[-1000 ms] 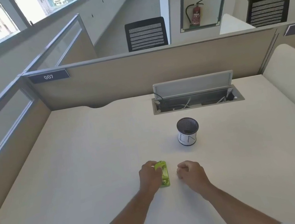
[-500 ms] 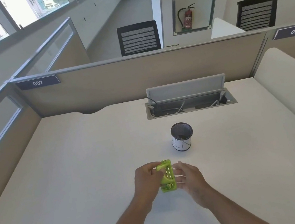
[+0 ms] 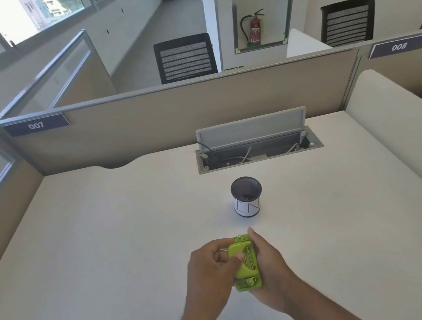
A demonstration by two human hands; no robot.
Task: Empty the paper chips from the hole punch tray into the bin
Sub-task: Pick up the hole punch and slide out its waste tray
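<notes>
A lime-green hole punch (image 3: pixel 245 263) is held just above the white desk (image 3: pixel 107 247), near its front middle. My left hand (image 3: pixel 210 269) grips its left side, fingers curled over the handle. My right hand (image 3: pixel 268 264) cups it from the right and underneath, fingers pointing away from me. The punch is tipped on its side, so its metal parts face up. The bin (image 3: pixel 246 196), a small round black mesh cup with a white paper label, stands upright on the desk a short way beyond the hands. No paper chips show.
An open cable box (image 3: pixel 258 149) with a raised lid is sunk into the desk behind the bin. Beige partition walls (image 3: pixel 169 119) close off the back and left. A white rounded divider (image 3: pixel 409 132) runs along the right side.
The punch has been lifted off the desk and tipped on its side. My right hand, a fist beside it before, has opened and closed around its right side.
</notes>
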